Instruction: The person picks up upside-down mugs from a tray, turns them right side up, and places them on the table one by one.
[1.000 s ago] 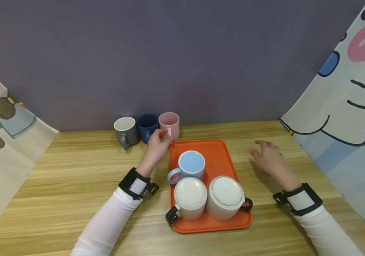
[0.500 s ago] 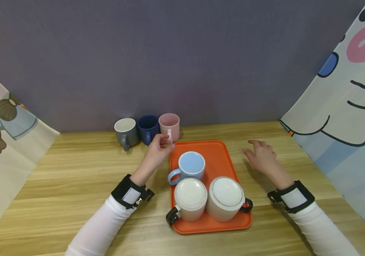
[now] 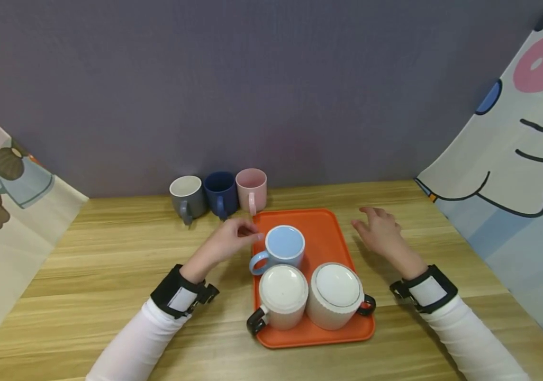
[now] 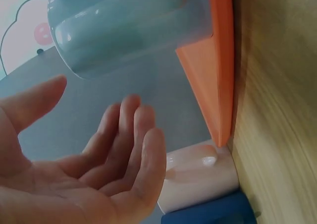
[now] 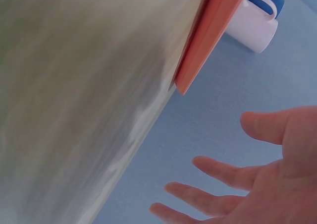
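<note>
Wooden table point(image 3: 109, 254) before grey wall point(image 3: 271, 79); cartoon curtains point(image 3: 514, 137) flanking.

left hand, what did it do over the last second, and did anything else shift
The left hand let go of the pink mug handle and drew back toward the light blue mug on the orange tray, fingers loose and empty. The right hand slid slightly left toward the tray, open. All mugs and the tray stayed put.

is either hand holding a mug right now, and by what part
Nothing is held. The left hand is open, empty, close beside the blue mug on the tray. The right hand hovers open over the table.
</note>
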